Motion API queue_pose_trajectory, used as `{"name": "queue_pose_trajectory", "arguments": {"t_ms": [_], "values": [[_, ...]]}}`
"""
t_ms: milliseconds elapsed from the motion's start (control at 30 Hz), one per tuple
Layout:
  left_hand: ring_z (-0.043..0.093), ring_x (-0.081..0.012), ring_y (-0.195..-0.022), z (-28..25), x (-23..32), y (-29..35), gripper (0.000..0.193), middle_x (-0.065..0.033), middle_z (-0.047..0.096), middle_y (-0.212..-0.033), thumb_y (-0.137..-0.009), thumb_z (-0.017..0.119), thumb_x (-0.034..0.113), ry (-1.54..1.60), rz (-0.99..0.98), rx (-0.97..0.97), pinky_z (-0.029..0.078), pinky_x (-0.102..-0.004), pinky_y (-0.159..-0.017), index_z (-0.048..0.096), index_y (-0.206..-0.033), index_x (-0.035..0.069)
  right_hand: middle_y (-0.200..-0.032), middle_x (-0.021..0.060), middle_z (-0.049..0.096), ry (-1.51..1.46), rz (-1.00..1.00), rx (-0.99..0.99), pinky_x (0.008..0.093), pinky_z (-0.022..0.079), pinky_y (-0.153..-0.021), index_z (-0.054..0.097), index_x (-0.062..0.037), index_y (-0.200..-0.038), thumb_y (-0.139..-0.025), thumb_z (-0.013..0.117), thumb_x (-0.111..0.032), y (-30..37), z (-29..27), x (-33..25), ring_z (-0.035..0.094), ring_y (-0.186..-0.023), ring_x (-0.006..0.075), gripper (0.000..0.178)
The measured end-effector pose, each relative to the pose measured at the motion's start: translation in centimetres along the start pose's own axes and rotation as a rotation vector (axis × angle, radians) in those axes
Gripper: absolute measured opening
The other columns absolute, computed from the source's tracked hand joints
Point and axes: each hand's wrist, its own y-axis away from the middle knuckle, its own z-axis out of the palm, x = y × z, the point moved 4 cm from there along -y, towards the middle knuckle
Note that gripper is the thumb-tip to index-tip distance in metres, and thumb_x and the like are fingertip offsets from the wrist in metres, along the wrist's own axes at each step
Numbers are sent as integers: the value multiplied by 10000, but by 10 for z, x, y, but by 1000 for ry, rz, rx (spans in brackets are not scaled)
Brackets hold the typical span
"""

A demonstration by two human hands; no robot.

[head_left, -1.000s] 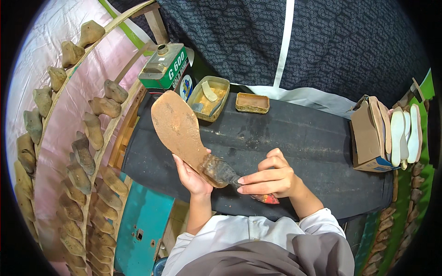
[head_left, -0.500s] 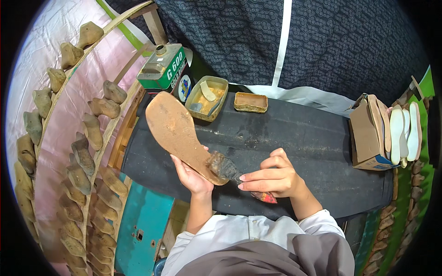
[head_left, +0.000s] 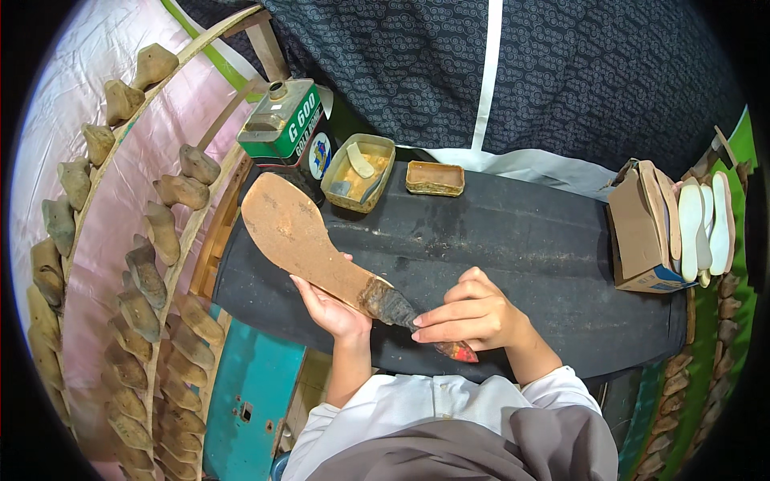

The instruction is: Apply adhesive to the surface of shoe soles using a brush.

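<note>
My left hand [head_left: 337,313] grips a brown shoe sole [head_left: 287,227] at its narrow heel end, the thumb and palm along its near edge. The wide toe end slants up to the left. A worn brush [head_left: 387,303] with dark, crusted bristles and a red handle tip lies against the heel end of the sole. Around its handle my right hand [head_left: 475,315] is closed, thumb and fingers pinching it. The heel's tip is hidden under the brush.
Beyond the sole, a black-topped table [head_left: 529,256] carries a green-and-black metal can [head_left: 290,132], a tray [head_left: 385,144] with scraps and a small shallow tray [head_left: 437,178]. A cardboard box [head_left: 642,216] of insoles stands right. Racks of shoe lasts [head_left: 144,276] line the left.
The sole has swung a little left and lower at its toe end. My right hand and the brush have shifted slightly left, the bristles staying at the heel end.
</note>
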Motion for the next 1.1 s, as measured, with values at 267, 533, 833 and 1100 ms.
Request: {"name": "queue_pose_trajectory", "arguments": {"t_ms": [267,533,833,1100], "values": [[610,-221,-826,-9,2,-4,474,-87,605,-986,-971,296,429,-4,12,52,519,-328,-692,463,-1225,65,-977,-108,650,25,33,-15,275,357,-719,707,-206,-918,-680,656,-178,1,-14,-1,500,-769,112,245],[614,-224,-828,-7,3,-4,465,-87,606,-991,-969,312,423,18,17,19,526,-331,-691,463,-1227,66,-993,-108,643,41,18,-128,277,368,-742,692,-212,-951,-657,659,-196,2,-8,-2,508,-809,114,296],[614,-224,-833,-12,0,-3,466,-90,609,-1007,-969,315,425,-9,31,27,514,-332,-730,467,-1232,71,-893,-73,671,162,96,150,273,362,-682,714,-174,-885,-654,714,-222,4,-21,9,482,-724,135,236],[592,-229,-821,-7,-4,0,496,-89,593,-963,-965,281,458,65,-78,-7,502,-418,-760,465,-1220,75,-885,-52,676,214,151,253,281,369,-690,709,-202,-889,-603,742,-209,5,-24,25,504,-719,140,288]]}}
